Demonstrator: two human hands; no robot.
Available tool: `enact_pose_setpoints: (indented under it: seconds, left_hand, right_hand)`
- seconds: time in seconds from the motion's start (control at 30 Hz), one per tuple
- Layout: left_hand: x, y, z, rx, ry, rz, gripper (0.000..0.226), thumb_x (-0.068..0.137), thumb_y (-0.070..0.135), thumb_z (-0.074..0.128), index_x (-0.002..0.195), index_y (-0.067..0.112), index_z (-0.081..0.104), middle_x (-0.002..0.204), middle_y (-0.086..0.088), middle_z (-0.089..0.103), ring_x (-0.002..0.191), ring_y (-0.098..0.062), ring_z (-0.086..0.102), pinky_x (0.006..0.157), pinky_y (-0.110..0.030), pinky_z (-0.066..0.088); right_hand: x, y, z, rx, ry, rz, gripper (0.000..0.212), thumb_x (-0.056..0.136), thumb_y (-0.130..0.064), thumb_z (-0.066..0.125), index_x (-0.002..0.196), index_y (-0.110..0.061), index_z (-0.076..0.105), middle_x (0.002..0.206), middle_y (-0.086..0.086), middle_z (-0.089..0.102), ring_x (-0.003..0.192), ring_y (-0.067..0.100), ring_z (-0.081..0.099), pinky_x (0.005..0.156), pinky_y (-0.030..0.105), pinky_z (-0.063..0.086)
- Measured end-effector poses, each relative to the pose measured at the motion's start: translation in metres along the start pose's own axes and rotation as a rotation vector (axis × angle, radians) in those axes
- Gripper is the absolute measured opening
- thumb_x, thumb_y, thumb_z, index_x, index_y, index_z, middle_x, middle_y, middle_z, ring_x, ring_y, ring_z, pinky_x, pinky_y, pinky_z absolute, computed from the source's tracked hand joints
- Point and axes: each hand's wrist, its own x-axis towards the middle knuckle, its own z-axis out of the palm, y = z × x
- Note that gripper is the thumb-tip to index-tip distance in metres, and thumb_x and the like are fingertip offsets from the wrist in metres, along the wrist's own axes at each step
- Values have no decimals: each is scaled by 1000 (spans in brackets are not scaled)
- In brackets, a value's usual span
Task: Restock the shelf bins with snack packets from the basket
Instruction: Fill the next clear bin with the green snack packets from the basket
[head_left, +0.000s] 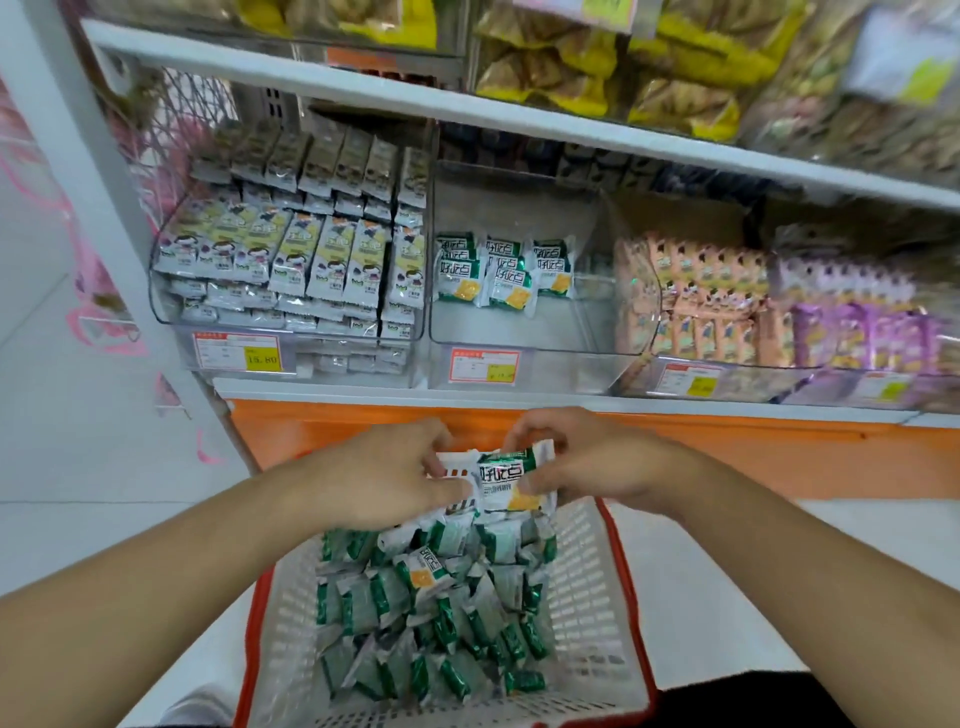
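While both the left hand (387, 475) and right hand (587, 462) pinch a stack of green packets (506, 480) above the basket (592, 582), square it before lifting toward the sparse clear bin (519, 332) above the basket.

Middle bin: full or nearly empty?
Nearly empty: the middle bin holds only a few green packets at its back; most of its clear floor is bare.

I see a glossy foil-like packet (506, 480) pinched between my fingers (441, 488). Below my fingers, the basket (587, 571) is white perforated plastic with a red rim, heaped with shiny crinkled packets (431, 597). Above my fingers, the bins (519, 322) are clear, glossy plastic bearing paper price labels (484, 366).
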Motion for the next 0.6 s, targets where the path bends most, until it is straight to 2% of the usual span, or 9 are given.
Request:
enact_pose_setpoints:
  seconds: [0.1,0.2,0.33,0.47,0.53,0.6]
  left_hand:
    - [0,23,0,-366,88,128,40,88,53,75,120,37,58,101,12,71,94,-12,73,88,-47,60]
    - [6,33,1,-497,251,172,27,90,38,79,111,42,63,87,3,72,81,-19,75,83,-54,60]
    - [15,42,-4,-350,385,180,22,91,41,75,108,47,61,85,2,67,75,-15,73,78,-51,60]
    - [29,65,-26,-270,450,178,17,91,39,75,103,41,63,80,-1,72,70,-12,73,76,-51,60]
    - [46,81,-41,-210,522,191,17,90,42,76,102,40,63,77,0,71,70,-12,73,73,-48,60]
    - [69,99,-56,-116,578,181,18,90,44,76,101,39,62,72,1,69,62,-9,67,63,-40,57]
  right_hand:
    - [-24,-17,-11,99,72,-94,27,88,-9,83,107,-26,74,107,5,69,80,15,67,72,34,61]
    - [-29,-22,-12,153,176,-141,24,87,-12,85,104,-26,75,95,-7,70,81,13,69,78,39,63]
    - [-17,-29,-21,57,278,-184,27,86,-27,87,105,-39,73,120,-14,65,106,2,64,94,43,59]
    - [-18,-32,-50,98,296,-281,23,91,-34,81,111,-43,72,102,-24,66,91,-4,65,82,27,55]
    - [-17,-26,-75,126,461,-344,23,97,-29,74,116,-41,70,114,-18,67,100,-1,66,93,34,57]
    - [-12,-13,-99,-78,690,-356,33,100,-22,68,128,-37,65,129,-15,60,115,3,59,104,35,51]
